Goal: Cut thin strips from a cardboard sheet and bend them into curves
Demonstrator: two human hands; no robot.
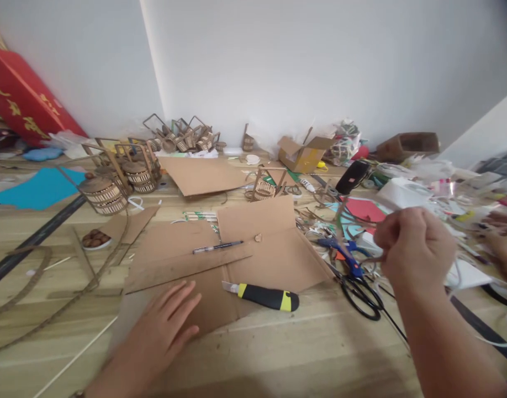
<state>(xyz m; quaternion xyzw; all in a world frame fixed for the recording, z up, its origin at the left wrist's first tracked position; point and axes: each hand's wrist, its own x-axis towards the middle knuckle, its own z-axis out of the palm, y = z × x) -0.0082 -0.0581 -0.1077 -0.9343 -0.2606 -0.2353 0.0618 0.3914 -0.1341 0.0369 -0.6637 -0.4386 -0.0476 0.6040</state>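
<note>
My left hand [166, 318] lies open, fingers spread, on the near left part of a flat cardboard sheet [274, 260]. My right hand [415, 243] is closed and raised over the clutter at the right. A thin brown strip [363, 221] runs to its fingertips; the rest of what it grips is hidden. On the cardboard are a pen [218, 247], a narrow cardboard strip [187, 269] and a small tan piece [258, 237]. A black and yellow utility knife [265, 297], blade out, lies right of my left hand. Black-handled scissors [361, 296] and a blue tool [350, 257] lie beside my right hand.
Small wooden buckets [104, 193] with tall handles stand at the left, more at the back. A bowl of brown nut-like balls [96, 239] sits left of the cardboard. A black speaker [353, 176] and an open carton [305, 155] stand behind. Another person's hand [504, 246] shows far right.
</note>
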